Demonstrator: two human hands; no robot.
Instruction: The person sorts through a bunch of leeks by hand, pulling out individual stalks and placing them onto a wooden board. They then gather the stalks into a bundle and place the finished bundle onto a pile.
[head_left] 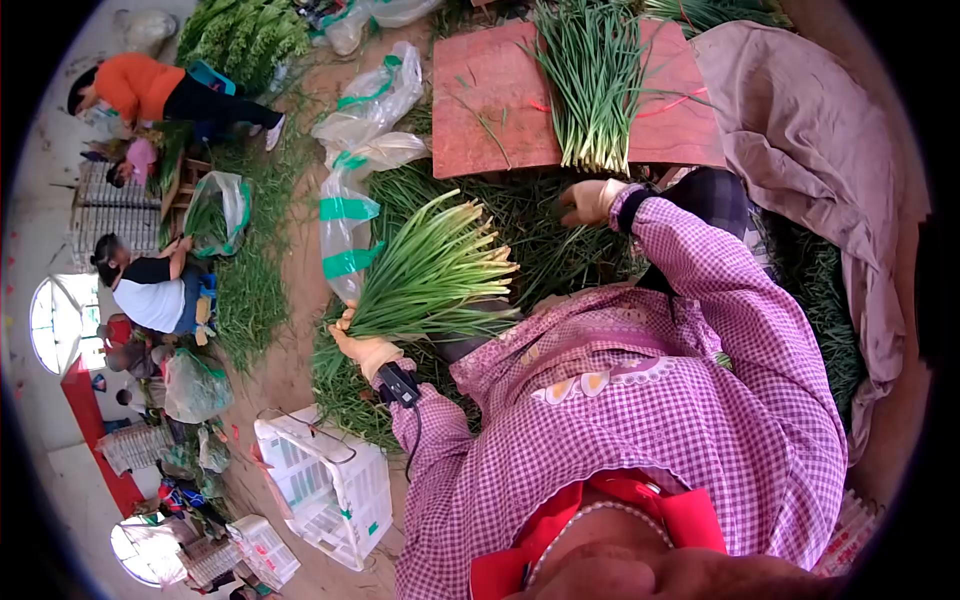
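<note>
My left hand, in a pale glove with a black device strapped at the wrist, is closed around the leafy end of a loose bunch of chives. The bunch's pale, yellowish stem ends fan out to the right. My right hand, also gloved, hangs over loose green leaves just below the red board; its fingers are loosely bent and apart, with nothing visible in them. On the red board lies another bunch of chives, stem ends toward me, with a red tie beside it.
Clear plastic bags with green tape lie left of the board. A white plastic crate stands at lower left. A brownish cloth covers greens at the right. Other people sit or bend among greens at far left.
</note>
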